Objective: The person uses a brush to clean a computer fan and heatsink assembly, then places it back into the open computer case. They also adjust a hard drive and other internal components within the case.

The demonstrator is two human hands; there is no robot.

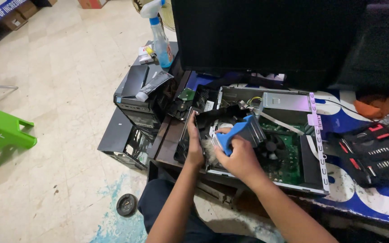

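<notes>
My right hand (239,157) clamps a blue brush (237,132), bristles half hidden; my left hand (194,146) grips the open computer case (293,101), its fan (273,146) inside.

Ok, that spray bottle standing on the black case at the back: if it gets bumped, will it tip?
Probably. The spray bottle is tall and narrow with a trigger head on top, so it looks top-heavy. It stands near the edge of the black case, so a knock could send it off. Smooth plastic, perhaps slippery.
</notes>
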